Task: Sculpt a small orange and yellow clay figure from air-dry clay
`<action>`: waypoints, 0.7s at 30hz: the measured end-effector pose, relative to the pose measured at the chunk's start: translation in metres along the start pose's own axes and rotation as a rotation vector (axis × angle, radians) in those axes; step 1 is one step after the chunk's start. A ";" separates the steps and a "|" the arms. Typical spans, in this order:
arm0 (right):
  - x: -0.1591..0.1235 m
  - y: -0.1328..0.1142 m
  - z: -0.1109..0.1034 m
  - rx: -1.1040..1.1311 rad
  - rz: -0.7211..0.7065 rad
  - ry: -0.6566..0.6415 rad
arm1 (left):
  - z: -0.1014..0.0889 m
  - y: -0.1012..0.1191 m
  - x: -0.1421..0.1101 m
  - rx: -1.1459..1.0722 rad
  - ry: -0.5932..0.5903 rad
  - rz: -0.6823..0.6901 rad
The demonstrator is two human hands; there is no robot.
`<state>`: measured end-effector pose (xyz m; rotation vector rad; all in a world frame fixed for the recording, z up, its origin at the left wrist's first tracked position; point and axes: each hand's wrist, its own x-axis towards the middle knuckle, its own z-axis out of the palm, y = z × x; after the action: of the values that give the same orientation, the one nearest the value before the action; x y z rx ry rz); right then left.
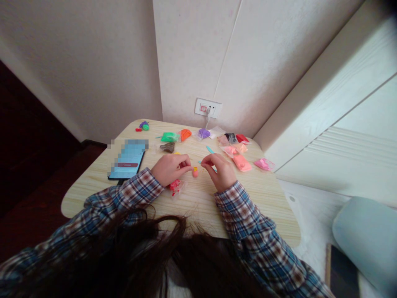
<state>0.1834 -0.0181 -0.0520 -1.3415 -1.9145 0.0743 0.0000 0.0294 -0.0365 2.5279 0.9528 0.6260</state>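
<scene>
My left hand (172,169) is curled, its thumb tip right beside a small pink and yellow clay piece (195,172); whether it grips anything is hidden. In my right hand (222,171), thumb and forefinger pinch a thin light-blue modelling tool, whose tip (200,162) points left above the clay piece. Behind the right fingers lies another light-blue tool (210,150), partly covered. Tiny yellow crumbs are scattered on the table between the hands. Below my left wrist sits an opened bag of red-pink clay (175,187).
A phone (128,159) lies on the wooden table (198,207) at left. Bagged clay, including green (170,137), orange (185,134), purple (204,133) and coral (242,162), lines the back and right. Small clay lumps (144,126) sit far left. A plug fills a wall socket (208,108).
</scene>
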 end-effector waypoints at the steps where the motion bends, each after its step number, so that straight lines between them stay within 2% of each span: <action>1: 0.000 0.000 0.000 -0.003 0.002 0.005 | 0.000 0.000 0.000 0.003 0.002 0.000; 11: -0.001 -0.001 0.000 -0.013 0.018 0.021 | 0.001 -0.004 0.000 0.019 0.074 0.078; 21: -0.001 -0.001 0.001 0.001 0.056 0.028 | 0.000 -0.003 0.000 0.014 0.071 0.069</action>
<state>0.1827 -0.0190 -0.0528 -1.3884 -1.8539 0.0835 -0.0017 0.0311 -0.0379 2.5760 0.9004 0.7371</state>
